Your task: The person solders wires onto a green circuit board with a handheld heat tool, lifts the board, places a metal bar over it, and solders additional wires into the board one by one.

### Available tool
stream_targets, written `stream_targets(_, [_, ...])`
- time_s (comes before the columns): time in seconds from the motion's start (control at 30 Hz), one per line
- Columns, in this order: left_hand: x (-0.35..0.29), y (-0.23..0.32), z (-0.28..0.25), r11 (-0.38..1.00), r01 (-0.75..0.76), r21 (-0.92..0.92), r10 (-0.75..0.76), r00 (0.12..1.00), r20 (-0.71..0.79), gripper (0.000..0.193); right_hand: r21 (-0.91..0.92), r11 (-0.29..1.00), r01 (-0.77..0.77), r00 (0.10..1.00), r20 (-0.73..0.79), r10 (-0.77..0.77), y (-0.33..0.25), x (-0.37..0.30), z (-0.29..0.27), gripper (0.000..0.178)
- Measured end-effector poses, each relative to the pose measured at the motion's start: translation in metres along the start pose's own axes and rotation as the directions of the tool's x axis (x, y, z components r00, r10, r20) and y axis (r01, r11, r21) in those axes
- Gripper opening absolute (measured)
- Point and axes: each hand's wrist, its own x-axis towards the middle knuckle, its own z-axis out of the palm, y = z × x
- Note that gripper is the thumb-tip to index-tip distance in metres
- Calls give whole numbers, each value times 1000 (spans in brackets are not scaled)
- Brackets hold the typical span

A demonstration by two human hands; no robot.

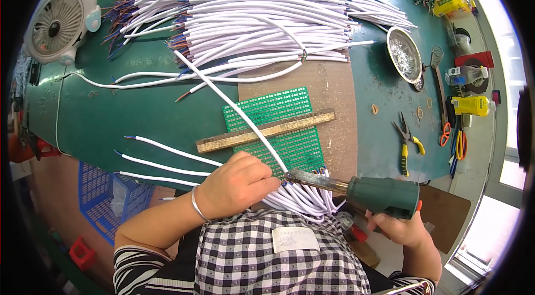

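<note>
My right hand (398, 229) grips a heavy soldering iron with a dark green handle (384, 197). Its metal shaft points left, and the tip meets the near end of a long white cable (234, 106). Beside that end, my left hand (241, 183) is closed in a pinch; whatever lies between the fingertips is hidden. The cable slants up and away across a wooden bar (267, 130), which rests on green perforated circuit-board panels (273, 106). Below the tip, a bundle of white cables (304, 201) with coloured wire ends gathers against my checked apron.
A large pile of white cables (262, 27) covers the far table. To its left stands a fan (58, 25). On the right are a metal bowl (404, 55), pliers (405, 144), orange-handled scissors (444, 134) and yellow bottles (471, 105). A blue crate (103, 200) sits lower left.
</note>
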Motion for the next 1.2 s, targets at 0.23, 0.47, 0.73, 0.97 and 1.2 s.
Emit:
stream_targets(0.23, [-2, 2, 1, 999, -28, 43, 30, 999, -25, 21, -11, 1000, -24, 998, 54, 25, 1, 5, 1, 37])
stream_targets(0.47, [-1, 2, 2, 997, -74, 24, 75, 997, -31, 26, -95, 995, 10, 997, 80, -3, -6, 9, 0, 36])
stream_targets(0.73, [-2, 4, 2, 999, -36, 38, 37, 999, -21, 26, 6, 991, -136, 984, 120, 135, -20, 16, -1, 36])
stream_targets(0.97, [-2, 5, 4, 999, -24, 42, 25, 999, -36, 24, -77, 993, 85, 992, 104, -77, -6, 18, -3, 32])
stream_targets(1.2, [-4, 5, 6, 999, -10, 53, 11, 1000, -23, 23, 51, 997, 61, 995, 75, -64, 1, 12, -1, 38])
